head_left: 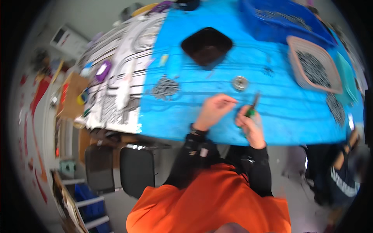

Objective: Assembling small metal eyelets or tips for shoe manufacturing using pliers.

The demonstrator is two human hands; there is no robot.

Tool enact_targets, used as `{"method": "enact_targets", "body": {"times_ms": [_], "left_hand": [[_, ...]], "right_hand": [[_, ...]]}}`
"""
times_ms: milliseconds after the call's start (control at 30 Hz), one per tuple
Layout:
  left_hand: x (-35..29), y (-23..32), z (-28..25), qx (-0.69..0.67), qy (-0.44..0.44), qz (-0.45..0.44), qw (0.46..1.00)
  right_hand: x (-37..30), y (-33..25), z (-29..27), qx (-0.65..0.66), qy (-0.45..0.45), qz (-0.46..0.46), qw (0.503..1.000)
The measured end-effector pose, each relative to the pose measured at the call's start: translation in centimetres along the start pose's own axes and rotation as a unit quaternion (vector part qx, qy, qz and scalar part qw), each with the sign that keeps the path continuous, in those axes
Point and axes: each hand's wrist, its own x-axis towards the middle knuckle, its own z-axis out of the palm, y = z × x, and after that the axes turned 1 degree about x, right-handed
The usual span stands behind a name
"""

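My right hand (251,128) is closed around a green-handled tool (250,112) with a narrow grey metal end pointing up and away from me; blur hides its exact kind. To its left, my left hand (215,111) is pinched, fingertips toward the tool, and whatever it holds is too small to make out. Just beyond both hands lies a small round metallic disc or spool (240,83). A pile of small grey pieces (166,87) rests on the blue table cover (194,128), left of my left hand. Farther back stands a dark square tub (207,46).
At right, a pink basket (336,79) holds many grey pieces, with a teal tray (347,77) beside it and loose pieces (335,108) nearby. A large blue bin (260,33) stands behind. Black chairs (136,171) are at lower left; another person (344,178) is at right.
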Motion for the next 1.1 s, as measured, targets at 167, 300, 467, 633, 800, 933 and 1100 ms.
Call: {"method": "enact_targets", "body": {"times_ms": [167, 300, 467, 633, 800, 933, 1100], "left_hand": [[-0.9, 0.3, 1.2, 0.119, -0.01, 0.087, 0.989], [-1.3, 0.5, 1.6, 0.142, -0.004, 0.077, 0.987], [-0.7, -0.3, 1.9, 0.115, -0.02, 0.087, 0.989], [-1.4, 0.6, -0.2, 0.127, -0.026, 0.057, 0.99], [-1.0, 0.0, 0.4, 0.092, -0.023, 0.052, 0.994], [-1.1, 0.3, 1.0, 0.104, -0.025, 0.036, 0.994], [-1.2, 0.0, 0.9, 0.053, -0.023, 0.034, 0.998]], "right_hand": [[-0.9, -1.6, 1.2, 0.015, 0.054, -0.011, 0.998], [-1.0, -1.3, 0.4, -0.01, 0.04, 0.009, 0.999], [-0.9, -1.3, -0.1, -0.016, 0.062, -0.011, 0.998], [0.1, 0.1, 0.9, -0.02, 0.038, -0.004, 0.999], [0.0, -0.8, 0.9, 0.005, 0.047, -0.003, 0.999], [-0.4, -0.9, 0.4, -0.031, 0.043, 0.002, 0.999], [-0.4, -0.8, 0.7, -0.018, 0.058, 0.004, 0.998]]}}
